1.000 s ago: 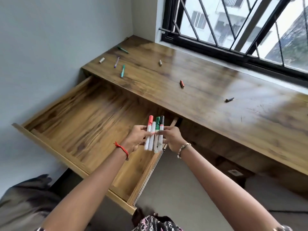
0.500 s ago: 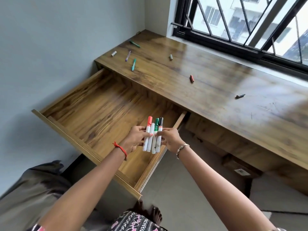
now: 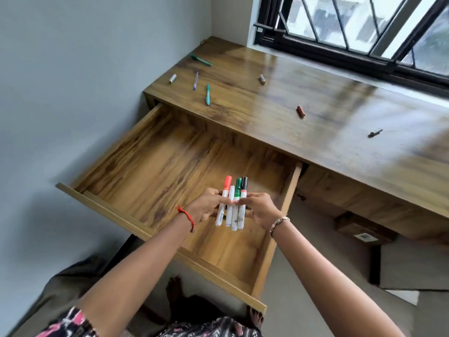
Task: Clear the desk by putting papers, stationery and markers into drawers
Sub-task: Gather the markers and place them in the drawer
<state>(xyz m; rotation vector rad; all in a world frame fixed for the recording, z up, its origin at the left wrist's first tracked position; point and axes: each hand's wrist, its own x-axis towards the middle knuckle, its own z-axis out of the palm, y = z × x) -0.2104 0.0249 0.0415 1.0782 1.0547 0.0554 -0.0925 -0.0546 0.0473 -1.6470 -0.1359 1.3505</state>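
Note:
A bundle of several white markers [image 3: 232, 203] with red, green and black caps stands side by side between both hands. My left hand [image 3: 206, 207] grips the bundle from the left and my right hand [image 3: 261, 209] grips it from the right. The bundle hangs above the right part of the pulled-out wooden drawer [image 3: 150, 166], which holds nothing. On the wooden desk [image 3: 315, 117] behind lie a green pen [image 3: 200, 60], a purple pen [image 3: 195, 80], a teal pen [image 3: 207, 94], a white cap [image 3: 172, 78], a grey cap [image 3: 262, 79], a red cap [image 3: 300, 111] and a dark cap [image 3: 375, 133].
A grey wall runs along the left of the drawer. A barred window [image 3: 364, 32] lines the back of the desk. Under the desk at right sits a wooden box [image 3: 364, 229] on the floor. The drawer's front panel [image 3: 155, 232] juts toward my legs.
The hands with the marker bundle have come further in over the drawer, away from its right edge. The view has swung, so more of the drawer front shows.

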